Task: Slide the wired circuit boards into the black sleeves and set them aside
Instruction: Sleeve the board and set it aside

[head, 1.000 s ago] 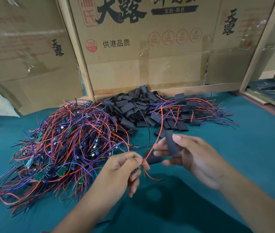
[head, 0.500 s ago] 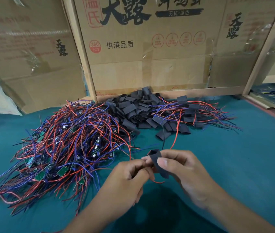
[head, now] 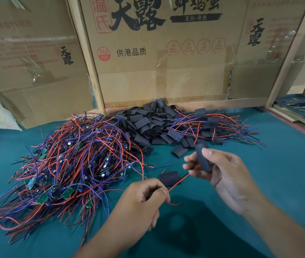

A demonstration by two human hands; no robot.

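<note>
**A:** What have you got on the feed?

**B:** I've got both hands low over the teal desk (head: 278,174). My right hand (head: 224,175) has its grip clamped on a black sleeve (head: 203,159), thumb on top, fingers behind, the tube standing nearly upright. I read that as keeping one open end free for loading.

**A:** And the left?

**B:** My left hand (head: 142,203) has its grip pinched on thin red and black wires (head: 177,182). They run up and to the right toward my right fingers. Along them sits a second dark sleeve piece (head: 169,177), just above my left knuckles. Whether a board is already inside it, I can't tell; nothing green shows there.

**A:** Why hold by the wires?

**B:** My guess is the leads act as a pull-cord, so the board follows them into the tube without being pushed.

**A:** Where's the stock?

**B:** The bare wired circuit boards (head: 69,164) are heaped on the left, a red and blue tangle with green boards poking out. The pile of empty sleeves (head: 148,123) sits centre-back against the cardboard box (head: 166,62). The finished bundle (head: 209,125), sleeves with wires trailing right, lies just beside that pile. That layout puts supply left and output right.

**A:** How far along?

**B:** Early, I'd say: the left heap looks much bigger than the finished one.
</note>
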